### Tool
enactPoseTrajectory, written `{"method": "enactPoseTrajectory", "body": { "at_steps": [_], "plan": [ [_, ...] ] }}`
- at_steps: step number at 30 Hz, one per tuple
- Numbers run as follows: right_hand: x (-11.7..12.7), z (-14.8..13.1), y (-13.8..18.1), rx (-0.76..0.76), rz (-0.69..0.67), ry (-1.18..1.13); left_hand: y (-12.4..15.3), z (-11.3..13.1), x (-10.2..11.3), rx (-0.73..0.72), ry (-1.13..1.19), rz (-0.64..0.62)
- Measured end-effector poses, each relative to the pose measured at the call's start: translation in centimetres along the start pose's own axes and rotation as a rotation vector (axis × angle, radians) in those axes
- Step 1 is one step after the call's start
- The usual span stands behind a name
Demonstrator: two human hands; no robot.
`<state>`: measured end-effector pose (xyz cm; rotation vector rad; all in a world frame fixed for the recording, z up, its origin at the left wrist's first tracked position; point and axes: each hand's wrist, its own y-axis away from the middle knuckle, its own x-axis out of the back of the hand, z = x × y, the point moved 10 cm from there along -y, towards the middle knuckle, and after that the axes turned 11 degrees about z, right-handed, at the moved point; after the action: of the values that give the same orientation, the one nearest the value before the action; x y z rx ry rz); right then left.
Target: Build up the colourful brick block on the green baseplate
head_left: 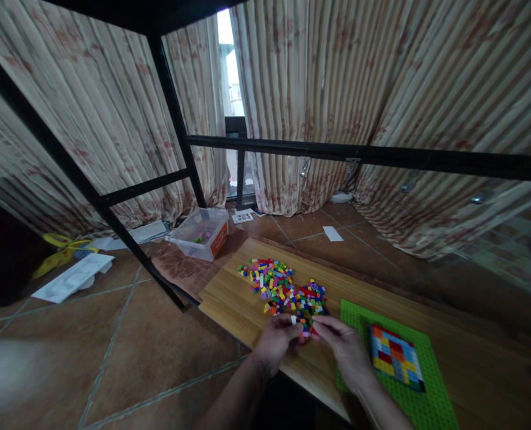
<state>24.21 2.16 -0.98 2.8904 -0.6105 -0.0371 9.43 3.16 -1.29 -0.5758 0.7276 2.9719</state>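
Loose toy building bricks in many colours (272,278) lie in a spread pile on the wooden board (229,286). At the pile's near edge, my left hand (274,341) is closed, with a small white brick (294,320) showing at its fingertips. My right hand (343,346) is beside it, thumb and fingers pinched together over the bricks; whatever they hold is too small to make out. To the right, a green baseplate (355,313) carries a flat block of joined red, yellow, blue and grey bricks (396,356).
A clear plastic bin (193,239) with a few bricks inside stands beyond the board's left end. Black metal bars (265,145) cross in front of the curtains (337,71). White packaging (74,278) and a white paper (332,233) lie on the tiled floor.
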Motion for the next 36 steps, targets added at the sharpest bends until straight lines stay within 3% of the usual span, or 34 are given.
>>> {"method": "enactPoseTrajectory", "body": {
  "at_steps": [3,6,10,16,19,23,28,33,36],
  "plan": [
    [1.3,-1.6,-0.2,0.271,0.092,0.322,-0.4,0.1,1.2,-0.011,0.007,0.103],
    [0.6,-2.9,0.7,0.528,0.085,0.521,-0.7,0.2,2.1,-0.017,-0.02,0.159],
    [-0.8,-3.2,1.5,0.644,0.041,0.639,-0.6,0.2,2.1,-0.044,-0.064,0.138],
    [-0.6,-4.5,2.0,0.609,0.098,0.574,-0.4,-0.2,2.1,-0.05,-0.066,0.152],
    [-0.3,-4.5,2.4,0.471,0.123,0.475,-0.1,-0.1,1.5,-0.072,-0.093,0.123],
    [-1.3,-4.0,3.1,0.321,0.05,0.381,0.8,-0.2,0.1,-0.062,-0.13,0.07],
    [-1.6,-4.4,3.8,0.355,0.086,0.456,1.6,-0.5,-1.4,-0.031,-0.15,0.038],
    [-1.6,-4.2,4.3,0.375,0.109,0.482,2.0,-0.2,-1.7,-0.119,-0.211,0.064],
    [-1.4,-3.9,4.4,0.361,0.11,0.453,2.3,-0.4,-1.8,-0.102,-0.205,0.054]
  ]
}}
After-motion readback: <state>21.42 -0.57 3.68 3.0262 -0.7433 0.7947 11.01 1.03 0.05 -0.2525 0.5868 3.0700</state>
